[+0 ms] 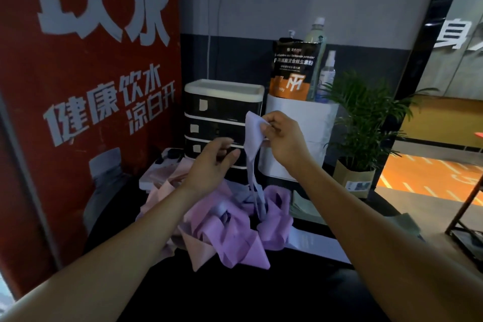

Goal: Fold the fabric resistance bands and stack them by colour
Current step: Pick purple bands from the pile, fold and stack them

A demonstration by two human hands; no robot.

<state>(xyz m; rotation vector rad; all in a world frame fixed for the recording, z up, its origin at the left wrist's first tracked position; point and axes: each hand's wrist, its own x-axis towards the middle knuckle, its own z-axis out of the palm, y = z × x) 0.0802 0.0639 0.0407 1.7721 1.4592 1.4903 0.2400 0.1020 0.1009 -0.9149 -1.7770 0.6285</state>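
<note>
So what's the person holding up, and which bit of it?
The right hand pinches a pale lilac fabric band by its top end; the rest hangs down into the pile of bands. The left hand holds nothing.

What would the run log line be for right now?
right hand: pinches lavender band, lifted | left hand: open, beside it | pile: unfolded

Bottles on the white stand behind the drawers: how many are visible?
2: a tall pale capped bottle behind the black powder pouch, a clear spray bottle right of it. Others may be hidden.
</note>
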